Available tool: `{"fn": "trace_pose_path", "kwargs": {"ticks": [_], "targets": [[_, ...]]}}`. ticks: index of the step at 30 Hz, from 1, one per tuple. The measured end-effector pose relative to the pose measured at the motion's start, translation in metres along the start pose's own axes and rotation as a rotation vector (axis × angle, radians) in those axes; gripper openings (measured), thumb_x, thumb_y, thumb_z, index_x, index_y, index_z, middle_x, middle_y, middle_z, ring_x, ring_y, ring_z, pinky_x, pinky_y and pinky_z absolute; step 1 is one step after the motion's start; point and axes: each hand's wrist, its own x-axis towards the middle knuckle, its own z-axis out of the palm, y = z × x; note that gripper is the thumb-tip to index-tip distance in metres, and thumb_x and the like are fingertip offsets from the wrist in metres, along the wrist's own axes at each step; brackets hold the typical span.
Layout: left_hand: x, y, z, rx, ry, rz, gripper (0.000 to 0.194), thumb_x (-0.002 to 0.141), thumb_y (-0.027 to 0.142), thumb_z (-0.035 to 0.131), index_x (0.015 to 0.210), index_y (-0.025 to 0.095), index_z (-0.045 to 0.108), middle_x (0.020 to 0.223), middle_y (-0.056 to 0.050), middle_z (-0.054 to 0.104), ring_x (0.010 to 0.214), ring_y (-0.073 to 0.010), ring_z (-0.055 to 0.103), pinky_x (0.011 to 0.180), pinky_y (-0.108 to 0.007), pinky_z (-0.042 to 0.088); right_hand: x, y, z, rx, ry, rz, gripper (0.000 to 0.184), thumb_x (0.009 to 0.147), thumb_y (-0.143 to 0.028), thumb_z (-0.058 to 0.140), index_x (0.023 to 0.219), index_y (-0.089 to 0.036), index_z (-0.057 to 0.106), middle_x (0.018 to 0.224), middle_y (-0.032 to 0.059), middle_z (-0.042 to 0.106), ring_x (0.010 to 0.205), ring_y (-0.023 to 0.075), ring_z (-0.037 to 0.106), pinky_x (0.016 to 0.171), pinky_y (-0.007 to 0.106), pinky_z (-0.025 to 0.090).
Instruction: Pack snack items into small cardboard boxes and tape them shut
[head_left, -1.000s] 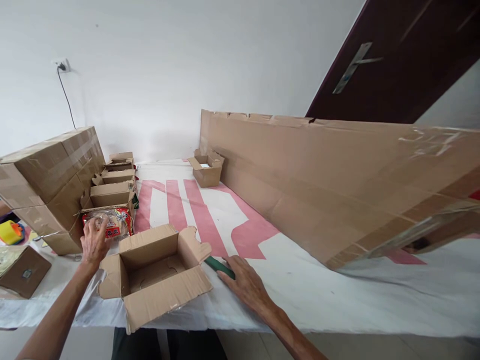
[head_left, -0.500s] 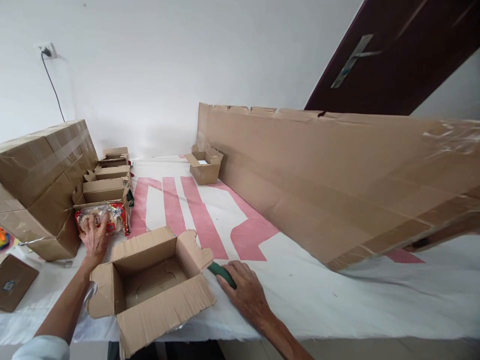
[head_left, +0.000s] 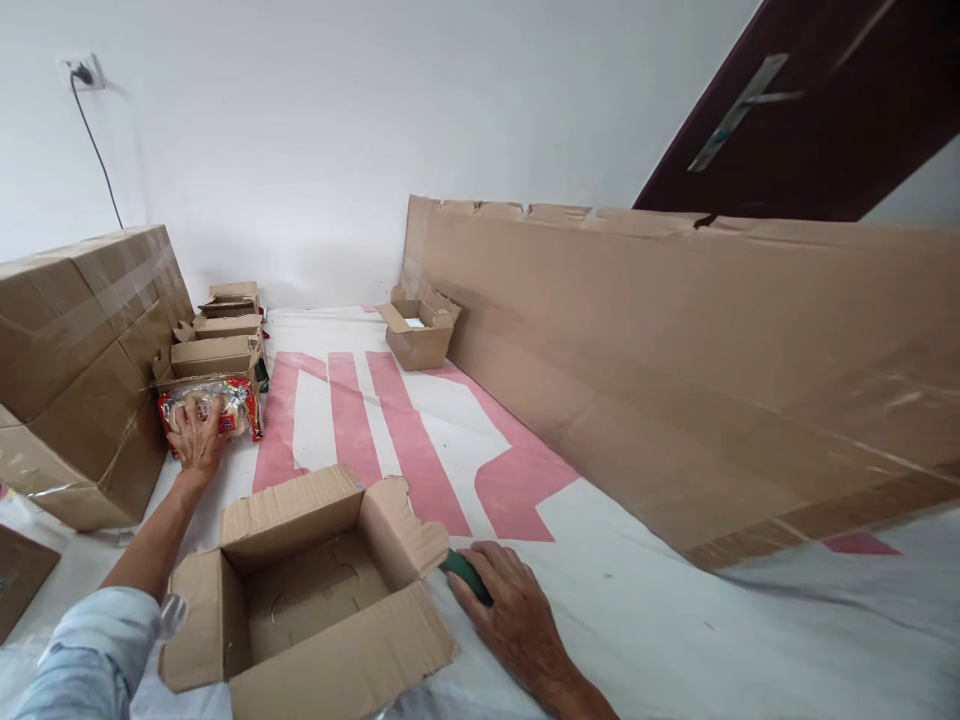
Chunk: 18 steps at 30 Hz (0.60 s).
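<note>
My left hand reaches out to a red and clear snack packet that lies in front of a row of small cardboard boxes; its fingers curl over the packet's near edge. An open, empty cardboard box sits right in front of me with its flaps spread. My right hand rests on the white and pink table cover just right of that box, its fingers closed on a dark green handle whose far end is hidden behind a flap.
A large taped carton stands at the left. A long cardboard sheet leans along the right side. A small open box sits at the far end near the white wall. A dark door is at the upper right.
The view has shifted forward and left. My left hand has stayed on the snack packet with the arm stretched further out. My right hand still holds the green handle beside the open box.
</note>
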Motion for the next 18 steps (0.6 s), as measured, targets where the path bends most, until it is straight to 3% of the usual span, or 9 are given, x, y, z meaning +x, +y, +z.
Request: {"fn": "trace_pose_path", "kwargs": {"ticks": [8,13,18], "targets": [[-0.001,0.000,-0.004,-0.090,-0.004,0.040,0.061,0.103,0.034,0.068,0.161,0.026,0.053,0.169,-0.024,0.036,0.149,-0.0511,0.035,0.105,-0.069,0.048,-0.001,-0.003,-0.002,0.019,-0.076,0.079,0.021,0.106,-0.041,0.058,0.106,-0.023,0.069,0.102,0.0093,0.071,0.093,0.0281,0.064,0.080,0.041,0.045],[-0.014,-0.006,-0.023,-0.073,-0.083,0.047,0.064,0.100,0.032,0.069,0.161,0.029,0.052,0.171,-0.023,0.036,0.154,-0.0483,0.032,0.108,-0.069,0.048,-0.001,-0.005,-0.004,0.022,-0.125,0.124,0.015,0.102,-0.036,0.061,0.101,-0.023,0.068,0.103,0.0107,0.072,0.095,0.0290,0.063,0.081,0.040,0.044],[-0.024,-0.017,-0.050,-0.079,-0.197,0.114,0.063,0.099,0.024,0.062,0.162,0.026,0.051,0.170,-0.023,0.039,0.153,-0.0455,0.038,0.109,-0.068,0.050,-0.002,-0.003,-0.004,0.037,-0.130,0.124,0.013,0.101,-0.034,0.061,0.096,-0.023,0.066,0.098,0.0092,0.071,0.092,0.0281,0.061,0.080,0.039,0.043]]}}
